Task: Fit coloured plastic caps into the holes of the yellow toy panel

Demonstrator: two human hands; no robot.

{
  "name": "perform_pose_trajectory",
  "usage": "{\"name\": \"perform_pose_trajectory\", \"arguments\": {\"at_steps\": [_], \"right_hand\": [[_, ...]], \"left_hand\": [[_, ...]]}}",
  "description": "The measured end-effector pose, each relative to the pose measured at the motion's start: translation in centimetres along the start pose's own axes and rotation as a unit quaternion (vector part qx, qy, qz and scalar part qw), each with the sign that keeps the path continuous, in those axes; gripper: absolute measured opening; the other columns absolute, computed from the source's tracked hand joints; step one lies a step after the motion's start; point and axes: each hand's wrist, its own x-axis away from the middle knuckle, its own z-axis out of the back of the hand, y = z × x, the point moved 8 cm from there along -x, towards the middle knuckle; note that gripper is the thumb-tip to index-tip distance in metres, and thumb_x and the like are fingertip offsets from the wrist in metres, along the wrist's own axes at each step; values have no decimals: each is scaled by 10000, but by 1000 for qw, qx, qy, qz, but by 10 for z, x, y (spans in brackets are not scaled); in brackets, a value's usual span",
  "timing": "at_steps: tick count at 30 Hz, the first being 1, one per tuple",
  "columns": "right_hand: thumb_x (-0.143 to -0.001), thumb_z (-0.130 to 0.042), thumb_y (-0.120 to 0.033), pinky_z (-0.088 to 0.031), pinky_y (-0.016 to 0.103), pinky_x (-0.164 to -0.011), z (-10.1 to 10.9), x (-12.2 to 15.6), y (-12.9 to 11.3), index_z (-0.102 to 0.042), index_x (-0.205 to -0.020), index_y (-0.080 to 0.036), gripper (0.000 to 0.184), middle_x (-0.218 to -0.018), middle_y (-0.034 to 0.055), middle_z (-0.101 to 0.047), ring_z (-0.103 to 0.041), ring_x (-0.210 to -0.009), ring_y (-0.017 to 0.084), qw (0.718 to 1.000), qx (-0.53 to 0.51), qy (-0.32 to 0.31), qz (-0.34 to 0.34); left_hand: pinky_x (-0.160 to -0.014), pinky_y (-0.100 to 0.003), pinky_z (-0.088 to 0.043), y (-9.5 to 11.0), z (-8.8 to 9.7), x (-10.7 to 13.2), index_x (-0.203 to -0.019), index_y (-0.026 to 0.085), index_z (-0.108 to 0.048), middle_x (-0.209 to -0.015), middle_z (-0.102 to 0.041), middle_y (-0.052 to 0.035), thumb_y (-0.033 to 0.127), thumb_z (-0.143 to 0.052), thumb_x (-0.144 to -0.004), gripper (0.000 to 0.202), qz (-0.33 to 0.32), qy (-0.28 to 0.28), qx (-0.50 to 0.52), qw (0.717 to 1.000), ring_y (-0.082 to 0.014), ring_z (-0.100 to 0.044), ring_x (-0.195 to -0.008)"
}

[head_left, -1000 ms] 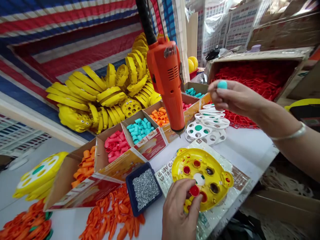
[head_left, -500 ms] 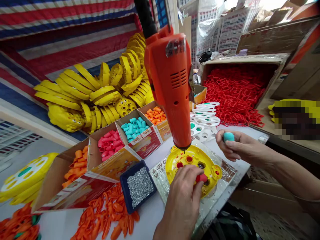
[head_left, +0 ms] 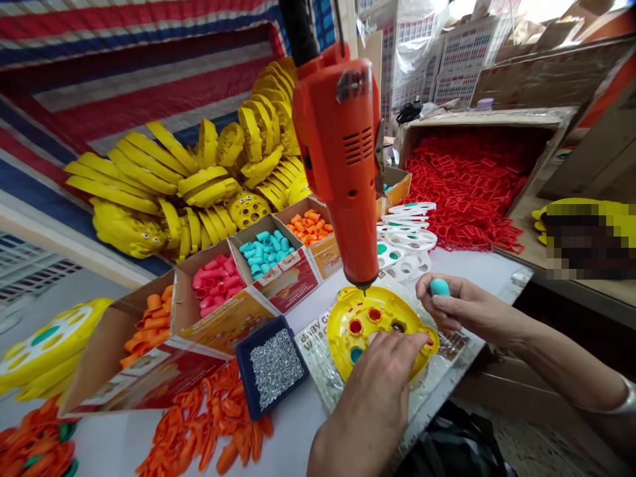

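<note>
Pinched teal cap (head_left: 440,287), R hand (head_left: 472,310), L hand (head_left: 370,404) on yellow disc (head_left: 382,306)

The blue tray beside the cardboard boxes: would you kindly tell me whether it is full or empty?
Full: the blue tray holds small silver screws covering its whole floor.

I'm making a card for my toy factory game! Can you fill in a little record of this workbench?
Left hand: resting on the yellow plastic disc
Right hand: pinching a teal plastic cap
Tool: orange electric screwdriver, hanging with its tip just above the disc
Screws: small silver screws in a blue tray
Other parts: red, pink and orange pieces nearby
</note>
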Motion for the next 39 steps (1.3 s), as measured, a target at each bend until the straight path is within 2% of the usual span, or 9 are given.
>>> {"name": "perform_pose_trajectory", "arguments": {"at_steps": [4, 8, 11, 15, 21, 25, 33, 36, 39], "right_hand": [[-882, -693, -495, -341, 184, -454, 2, 2, 1, -589, -1025, -175, 365, -625, -69, -432, -366, -484, 51, 1000, 15, 6, -1], [-907, -677, -457, -382, 180, -490, 1, 6, -2, -596, -1058, -175, 330, -661, -54, -465, -431, -524, 58, 999, 50, 11, -9], [-908, -663, -484, -390, 183, -491, -2, 8, -4, -589, -1068, -178, 353, -657, -48, -476, -455, -528, 68, 994, 107, -1, -21], [-922, -627, -499, -371, 178, -470, -7, 9, -5, -579, -1074, -181, 356, -633, -50, -468, -442, -510, 72, 987, 160, -19, -25], [-937, -608, -399, -420, 182, -500, -16, 5, -14, -639, -1067, -199, 241, -813, 9, -587, -469, -575, 82, 950, 311, -6, 14], [-938, -594, -383, -429, 189, -511, -20, 2, -15, -654, -1054, -204, 221, -804, 11, -611, -494, -602, 102, 939, 344, -9, 20], [-941, -560, -397, -526, 281, -757, -21, 2, -18, -675, -1061, -223, 241, -980, 40, -720, -655, -859, 200, 925, 380, -11, 29], [-950, -549, -424, -538, 307, -816, -21, 3, -20, -668, -1132, -222, 296, -1077, 60, -734, -675, -959, 234, 916, 400, -4, 38], [-978, -521, -424, -528, 336, -924, -30, 6, -24, -575, -1353, -260, 413, -1279, 71, -690, -670, -1097, 254, 905, 424, -17, 36]], "left_hand": [[-1167, -472, -393, -6, 8, 2, -1337, 178, -565, -1409, -577, -94, -50, -465, -863, 535, 6, 41, -15, 999, -227, -517, -1317], [-1080, -529, -438, -11, 8, -4, -1102, 147, -678, -1171, -676, -90, 142, -669, -885, 216, 58, 43, -58, 996, -278, -601, -1120], [-1078, -508, -417, -12, 3, -9, -955, 145, -706, -1035, -701, -73, 161, -660, -905, 70, 66, 25, -72, 995, -257, -621, -1032], [-1100, -486, -380, -12, 3, -9, -989, 157, -708, -1057, -703, -61, 127, -601, -932, 124, 57, 28, -61, 996, -232, -624, -1026], [-1001, -486, -455, -16, 1, -10, -931, 135, -708, -971, -692, -81, 182, -699, -885, 66, 98, 21, -75, 992, -265, -617, -984], [-1070, -491, -415, -13, -1, -10, -996, 140, -697, -1026, -690, -84, 141, -623, -923, 103, 73, 3, -73, 995, -251, -615, -1027], [-1078, -475, -435, -13, -1, -9, -999, 188, -699, -1053, -687, -59, 95, -597, -922, 158, 66, -30, -78, 994, -246, -606, -1056], [-1059, -494, -467, -13, 5, -7, -1054, 188, -683, -1081, -688, -63, 109, -626, -907, 176, 58, 10, -71, 996, -257, -618, -1068], [-971, -507, -546, -6, 21, -4, -1207, 178, -611, -1194, -675, -105, 90, -646, -879, 342, 19, 122, -107, 987, -291, -639, -1092]]}}
